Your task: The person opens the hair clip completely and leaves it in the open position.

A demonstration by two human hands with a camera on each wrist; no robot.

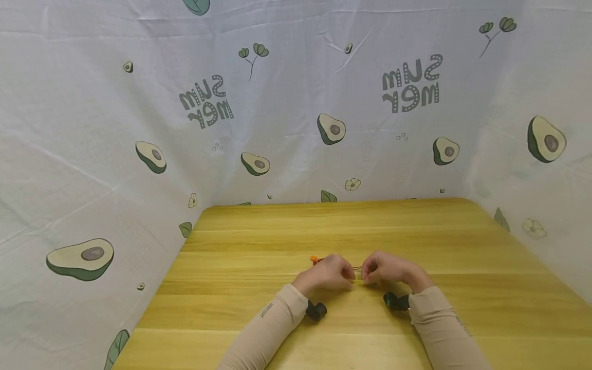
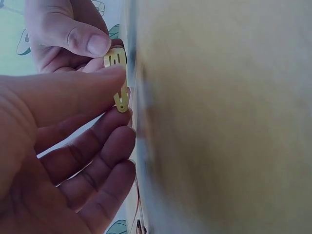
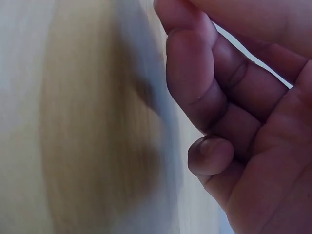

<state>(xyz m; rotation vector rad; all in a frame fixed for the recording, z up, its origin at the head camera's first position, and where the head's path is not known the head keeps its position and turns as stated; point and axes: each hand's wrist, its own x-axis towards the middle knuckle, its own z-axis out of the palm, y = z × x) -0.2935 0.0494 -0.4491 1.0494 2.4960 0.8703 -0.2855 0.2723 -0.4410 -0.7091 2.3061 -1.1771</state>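
Fingers of the left hand are brought nearly together, thumb and forefinger pinching a small yellow snap hair clip with a glossy, metal-like face, while the remaining fingers bend loosely, slightly spread, beneath it. Those of the right hand are also drawn in: its thumb presses on the clip's opposite end, and in the right wrist view the other fingers curl toward the palm; the clip itself does not show there.

Slim and tapered, the clip has a broad, rounded end with narrow lengthwise slots and a pointed end pierced by a small round hole. Part of its middle is hidden by the left thumb, which lies across it. Its broad end sits under the tip of the right thumb, and its pointed end reaches just past the left thumb, beside the left fingertips. From the head view it is a thin yellow line bridging the gap between the two hands, over the yellowish wood-grain table.

Just beyond the left hand lies a small orange and dark red object, partly covered by that hand, its kind too small to tell.
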